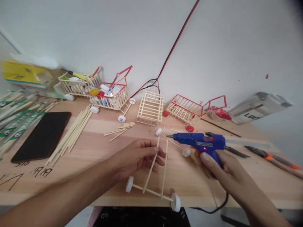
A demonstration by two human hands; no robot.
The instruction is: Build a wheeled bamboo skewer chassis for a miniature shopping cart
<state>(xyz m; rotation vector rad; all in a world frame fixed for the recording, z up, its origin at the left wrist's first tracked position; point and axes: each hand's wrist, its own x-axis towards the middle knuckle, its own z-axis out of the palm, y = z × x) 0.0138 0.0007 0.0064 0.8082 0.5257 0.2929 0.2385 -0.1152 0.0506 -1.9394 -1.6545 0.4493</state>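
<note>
My left hand point(146, 154) is closed, pinching one long stick of a wooden stick frame point(165, 167) between thumb and fingers. Two long sticks joined by crosspieces form that frame. Its near end meets an axle stick with white bottle-cap wheels point(175, 202) at both ends. A second axle point(175, 143), also with white cap wheels, lies at the frame's far end; whether they touch I cannot tell. In my right hand point(215, 164) is a blue hot glue gun point(200, 141), gripped by its handle, red light lit. Its nozzle points left, close to the far axle and stick ends.
Small stick carts point(111, 100) filled with bottle caps stand at the back left. A bare stick basket point(150, 108) and a red-trimmed cart point(186, 108) are farther right. Loose sticks point(71, 134) and a black phone point(42, 135) lie left; orange-handled pliers point(272, 156) lie right.
</note>
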